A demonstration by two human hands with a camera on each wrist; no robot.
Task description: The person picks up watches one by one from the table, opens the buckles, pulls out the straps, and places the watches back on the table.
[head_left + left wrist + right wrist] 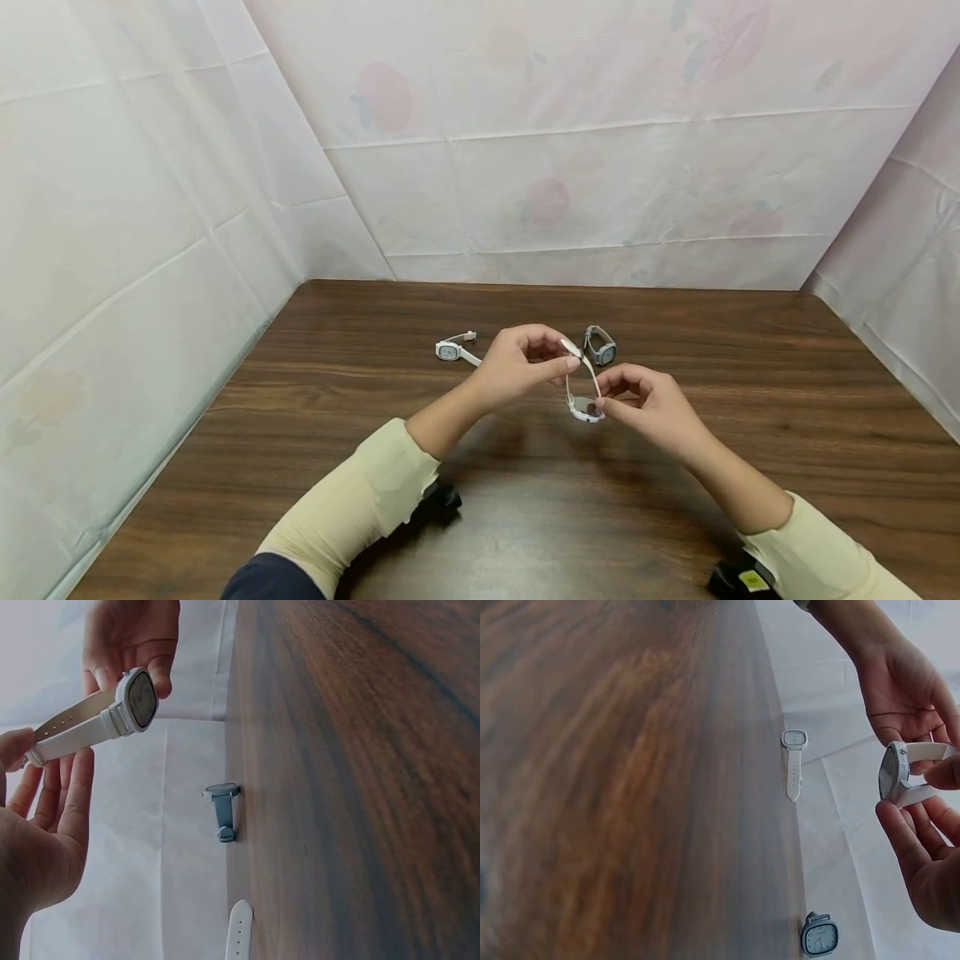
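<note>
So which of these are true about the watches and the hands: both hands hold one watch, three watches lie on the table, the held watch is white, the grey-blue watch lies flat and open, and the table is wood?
1. Both hands hold one watch. True: the left hand pinches the strap ends and the right hand holds the case of the white watch.
2. Three watches lie on the table. False: two lie on the table.
3. The held watch is white. True.
4. The grey-blue watch lies flat and open. False: its strap forms a loop; the second white watch lies stretched out.
5. The table is wood-grained. True.
</note>
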